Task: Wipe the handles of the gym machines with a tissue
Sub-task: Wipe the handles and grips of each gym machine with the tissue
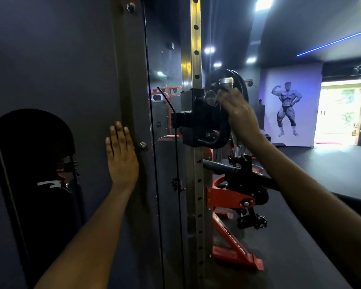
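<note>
Two bare forearms are seen entering from the bottom edge, their upper parts cut off. Left hand (122,157) is laid flat against the grey upright panel (129,97) of the machine, fingers (118,134) straight and together, nothing held. Right hand (237,110) is raised to the black carriage (193,119) fixed on the perforated steel post (194,180); its fingers are curled toward a small metal knob (210,98), and their tips are hidden behind the hand and blurred, so it cannot be told whether anything is gripped. No tissue can be made out; if one is held, it is concealed. A black curved handle (216,140) is seen hanging under the carriage, just below the right wrist, apart from the hand. A black pulley wheel (241,82) with a silver hub is partly covered by the right hand. Thin black cables (154,163) are run down beside the post. Lower down, a red bracket (219,197) and a black bar (219,166) are partly hidden by the right forearm. A dark oval opening (29,163) at left is too dim to read. A bodybuilder mural (287,109) is seen on the far wall.
</note>
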Demonstrator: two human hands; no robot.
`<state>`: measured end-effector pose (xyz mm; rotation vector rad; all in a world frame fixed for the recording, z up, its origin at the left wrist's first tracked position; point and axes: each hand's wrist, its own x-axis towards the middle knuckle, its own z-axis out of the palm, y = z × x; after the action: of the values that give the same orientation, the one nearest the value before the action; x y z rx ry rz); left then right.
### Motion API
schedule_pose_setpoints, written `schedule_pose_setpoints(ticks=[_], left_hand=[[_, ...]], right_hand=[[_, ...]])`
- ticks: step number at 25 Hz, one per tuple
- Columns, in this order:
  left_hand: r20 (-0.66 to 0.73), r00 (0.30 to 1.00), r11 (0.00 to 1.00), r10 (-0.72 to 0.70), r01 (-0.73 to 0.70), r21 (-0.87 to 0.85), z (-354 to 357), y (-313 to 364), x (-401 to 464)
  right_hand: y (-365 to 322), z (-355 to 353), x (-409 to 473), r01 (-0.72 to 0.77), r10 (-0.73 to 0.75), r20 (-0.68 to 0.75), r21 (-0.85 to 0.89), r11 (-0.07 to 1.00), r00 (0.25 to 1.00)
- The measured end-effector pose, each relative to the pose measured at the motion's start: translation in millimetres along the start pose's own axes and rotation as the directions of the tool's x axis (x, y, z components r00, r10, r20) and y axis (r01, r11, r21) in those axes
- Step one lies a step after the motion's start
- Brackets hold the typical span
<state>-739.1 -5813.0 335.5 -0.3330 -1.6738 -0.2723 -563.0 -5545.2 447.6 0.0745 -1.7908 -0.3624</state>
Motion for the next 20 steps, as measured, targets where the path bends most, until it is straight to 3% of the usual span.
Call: schedule_pose_setpoints(ticks=[2,6,9,11,14,15,17,20], left_hand=[[0.000,1.000,1.000,-0.004,0.004,0.013,0.3,0.4,0.9],[0.013,1.000,1.000,-0.009,0.009,0.007,0.4,-1.2,-5.1],[0.008,1.000,1.000,-0.006,0.006,-0.011,-0.4,2.0,-4.4],[0.015,1.000,1.000,-0.001,0.001,-0.008,-0.9,1.0,-1.2],[0.030,1.000,1.000,-0.005,0.005,0.007,-1.1,0.6,-4.3],[0.038,0.999,1.000,-0.006,0.006,0.008,-1.5,0.6,-5.5],[0.044,0.999,1.000,-0.004,0.004,0.001,-2.8,1.5,-7.0],[0.028,1.000,1.000,-0.001,0.001,0.023,-1.3,1.8,-4.9]], right_hand=[[-0.3,-0.5,-7.8,0.058,-0.055,0.060,-0.051,0.997,0.997],[-9.0,12.7,-66.4,0.459,-0.417,0.250,-0.138,0.878,0.874],[-7.6,13.5,-69.6,0.301,-0.271,0.152,-0.238,0.923,0.951],[-29.1,28.3,-81.0,0.243,-0.174,0.229,-0.321,0.915,0.958],[-67.3,46.6,-71.1,0.277,0.000,0.596,-0.374,0.885,0.803],[-75.2,51.0,-60.4,0.257,0.044,0.656,-0.355,0.899,0.753],[-83.7,53.5,-36.9,0.227,0.051,0.722,-0.283,0.932,0.690],[-86.0,44.3,-28.6,0.136,0.138,0.671,-0.339,0.931,0.728]])
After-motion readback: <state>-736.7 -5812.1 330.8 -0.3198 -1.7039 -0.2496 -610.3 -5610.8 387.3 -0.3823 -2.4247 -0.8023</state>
